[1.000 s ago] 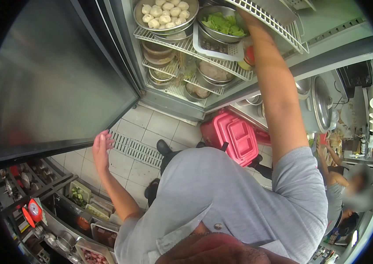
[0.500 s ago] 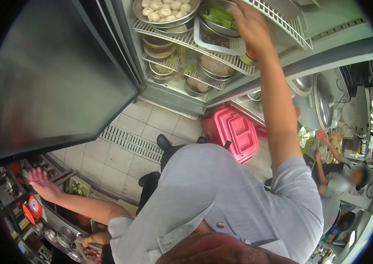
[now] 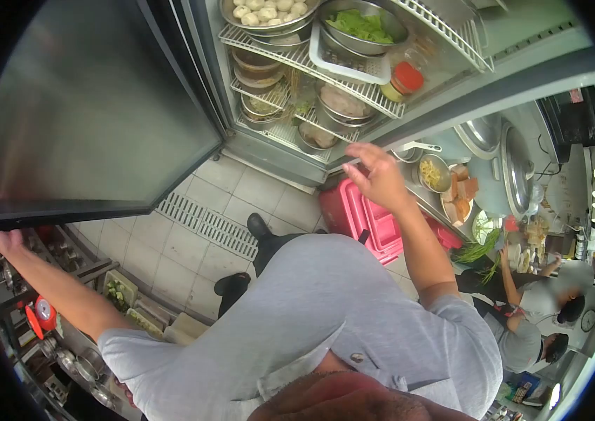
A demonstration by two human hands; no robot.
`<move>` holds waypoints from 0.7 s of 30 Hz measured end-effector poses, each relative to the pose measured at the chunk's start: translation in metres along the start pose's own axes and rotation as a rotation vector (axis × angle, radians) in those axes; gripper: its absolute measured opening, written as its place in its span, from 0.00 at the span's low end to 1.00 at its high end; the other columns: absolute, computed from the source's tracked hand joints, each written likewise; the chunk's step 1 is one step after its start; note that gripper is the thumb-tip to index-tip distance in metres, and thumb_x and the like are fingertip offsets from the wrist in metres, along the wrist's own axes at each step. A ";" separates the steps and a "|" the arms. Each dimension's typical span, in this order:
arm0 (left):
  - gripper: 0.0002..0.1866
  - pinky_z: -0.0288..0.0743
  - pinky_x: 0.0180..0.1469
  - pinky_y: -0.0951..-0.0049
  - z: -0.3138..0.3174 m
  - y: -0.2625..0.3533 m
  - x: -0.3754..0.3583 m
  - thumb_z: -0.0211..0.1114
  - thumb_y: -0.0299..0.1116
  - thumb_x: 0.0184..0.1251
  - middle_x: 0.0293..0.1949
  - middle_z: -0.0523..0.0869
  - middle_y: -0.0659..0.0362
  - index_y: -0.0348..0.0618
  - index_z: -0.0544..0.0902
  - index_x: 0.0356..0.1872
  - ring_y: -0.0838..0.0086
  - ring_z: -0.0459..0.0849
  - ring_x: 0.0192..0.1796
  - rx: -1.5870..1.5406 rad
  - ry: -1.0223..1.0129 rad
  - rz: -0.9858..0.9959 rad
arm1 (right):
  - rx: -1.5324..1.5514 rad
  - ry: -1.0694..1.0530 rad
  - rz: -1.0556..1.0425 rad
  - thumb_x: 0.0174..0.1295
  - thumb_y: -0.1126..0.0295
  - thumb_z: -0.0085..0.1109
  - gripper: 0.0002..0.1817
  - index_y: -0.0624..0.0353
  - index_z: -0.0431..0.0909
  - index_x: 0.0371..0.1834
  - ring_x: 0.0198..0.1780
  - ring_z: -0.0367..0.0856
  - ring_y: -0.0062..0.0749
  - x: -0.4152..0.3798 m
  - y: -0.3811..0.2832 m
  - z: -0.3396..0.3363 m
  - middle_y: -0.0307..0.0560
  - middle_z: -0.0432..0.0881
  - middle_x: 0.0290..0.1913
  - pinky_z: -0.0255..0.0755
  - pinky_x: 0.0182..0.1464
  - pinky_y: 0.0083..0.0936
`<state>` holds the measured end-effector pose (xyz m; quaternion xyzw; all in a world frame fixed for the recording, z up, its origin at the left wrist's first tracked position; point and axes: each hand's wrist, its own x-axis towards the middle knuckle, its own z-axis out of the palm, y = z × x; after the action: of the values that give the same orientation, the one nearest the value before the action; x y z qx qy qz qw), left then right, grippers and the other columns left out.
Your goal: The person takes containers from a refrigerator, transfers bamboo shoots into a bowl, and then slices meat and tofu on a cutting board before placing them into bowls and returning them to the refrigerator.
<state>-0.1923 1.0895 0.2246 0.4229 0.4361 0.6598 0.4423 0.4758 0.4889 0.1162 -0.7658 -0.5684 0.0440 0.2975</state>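
My left hand (image 3: 7, 241) is at the outer edge of the fridge door (image 3: 94, 126), which stands swung open on the left. Its fingers close on that edge and are partly hidden there. My right hand (image 3: 381, 181) is in the air just outside the fridge, above the red lidded bin (image 3: 353, 210); its fingers are apart and hold nothing. On the upper fridge shelf (image 3: 290, 59) are a metal bowl of green leaves (image 3: 360, 27), a white perforated tray (image 3: 350, 67), a bowl of white balls (image 3: 269, 12) and a red-lidded jar (image 3: 407, 77).
Lower shelves hold stacked bowls, one with pale meat (image 3: 343, 102). At the right, a counter carries a bowl of yellow pieces (image 3: 433, 173), orange-brown chunks (image 3: 460, 189) and large metal lids (image 3: 515, 165). Co-workers (image 3: 532, 295) stand beyond. A floor grate (image 3: 206, 224) lies beneath the door.
My right hand has come out of the fridge, away from the leaf bowl, down toward the bin. My left hand has gone from spread in the air to the door's edge.
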 end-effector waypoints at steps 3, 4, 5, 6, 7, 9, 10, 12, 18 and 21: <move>0.30 0.73 0.76 0.46 0.034 0.022 -0.080 0.52 0.50 0.83 0.65 0.84 0.45 0.37 0.74 0.73 0.49 0.83 0.66 -0.004 0.030 0.065 | 0.063 -0.001 0.062 0.64 0.66 0.72 0.15 0.63 0.86 0.50 0.55 0.87 0.55 -0.035 0.013 -0.001 0.57 0.88 0.53 0.82 0.58 0.41; 0.31 0.72 0.76 0.44 0.055 0.033 -0.123 0.51 0.52 0.83 0.65 0.83 0.44 0.37 0.74 0.74 0.47 0.83 0.65 0.008 0.064 0.087 | 0.094 -0.001 0.071 0.64 0.66 0.72 0.15 0.62 0.86 0.50 0.53 0.87 0.54 -0.049 0.026 0.001 0.57 0.89 0.51 0.82 0.57 0.41; 0.33 0.72 0.76 0.43 0.065 0.043 -0.152 0.50 0.53 0.83 0.65 0.83 0.43 0.37 0.73 0.74 0.46 0.83 0.65 0.022 0.095 0.111 | 0.104 -0.025 0.134 0.64 0.66 0.71 0.15 0.62 0.87 0.50 0.52 0.88 0.54 -0.065 0.037 0.000 0.57 0.89 0.50 0.82 0.56 0.41; 0.34 0.71 0.76 0.42 0.062 0.044 -0.170 0.49 0.55 0.83 0.66 0.82 0.42 0.37 0.73 0.74 0.45 0.82 0.66 0.005 0.120 0.118 | 0.116 -0.049 0.198 0.64 0.66 0.71 0.15 0.63 0.87 0.49 0.51 0.88 0.54 -0.082 0.047 -0.002 0.57 0.89 0.50 0.82 0.55 0.41; 0.35 0.71 0.76 0.41 0.057 0.047 -0.190 0.49 0.57 0.82 0.67 0.81 0.41 0.37 0.73 0.75 0.45 0.81 0.67 -0.010 0.142 0.120 | 0.127 -0.075 0.267 0.64 0.66 0.71 0.15 0.63 0.87 0.49 0.50 0.88 0.54 -0.103 0.058 -0.003 0.57 0.89 0.49 0.82 0.54 0.41; 0.36 0.70 0.77 0.44 0.069 0.061 -0.255 0.39 0.57 0.86 0.73 0.76 0.42 0.40 0.65 0.81 0.46 0.82 0.67 0.165 0.172 0.105 | 0.211 -0.024 0.396 0.65 0.65 0.71 0.14 0.64 0.87 0.48 0.42 0.90 0.46 -0.144 0.091 -0.002 0.57 0.90 0.43 0.83 0.48 0.38; 0.37 0.70 0.76 0.45 0.078 0.061 -0.284 0.39 0.58 0.86 0.73 0.76 0.42 0.39 0.65 0.80 0.46 0.82 0.67 0.224 0.177 0.113 | 0.226 -0.009 0.508 0.65 0.64 0.71 0.14 0.64 0.88 0.47 0.40 0.90 0.43 -0.165 0.106 -0.001 0.56 0.90 0.41 0.83 0.47 0.36; 0.38 0.71 0.76 0.47 0.088 0.062 -0.328 0.39 0.59 0.86 0.72 0.77 0.41 0.37 0.66 0.79 0.46 0.82 0.67 0.289 0.204 0.124 | 0.280 0.043 0.679 0.66 0.63 0.71 0.14 0.64 0.88 0.46 0.38 0.90 0.38 -0.213 0.142 -0.002 0.54 0.91 0.38 0.82 0.45 0.34; 0.42 0.74 0.73 0.53 0.116 0.074 -0.446 0.40 0.63 0.85 0.71 0.78 0.39 0.31 0.69 0.76 0.47 0.81 0.66 0.470 0.667 0.234 | 0.357 0.023 0.748 0.67 0.63 0.72 0.14 0.64 0.88 0.43 0.35 0.90 0.32 -0.254 0.180 -0.022 0.52 0.92 0.38 0.82 0.42 0.31; 0.39 0.77 0.61 0.64 0.044 0.052 -0.438 0.45 0.60 0.86 0.65 0.81 0.42 0.25 0.74 0.70 0.59 0.80 0.52 0.536 0.678 0.536 | 0.379 -0.065 0.514 0.66 0.63 0.72 0.14 0.64 0.87 0.44 0.35 0.90 0.32 -0.215 0.175 -0.023 0.52 0.92 0.38 0.83 0.41 0.31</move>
<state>-0.0518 0.6695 0.2106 0.3807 0.5852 0.7152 -0.0328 0.5574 0.2558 -0.0112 -0.8136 -0.3470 0.2472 0.3957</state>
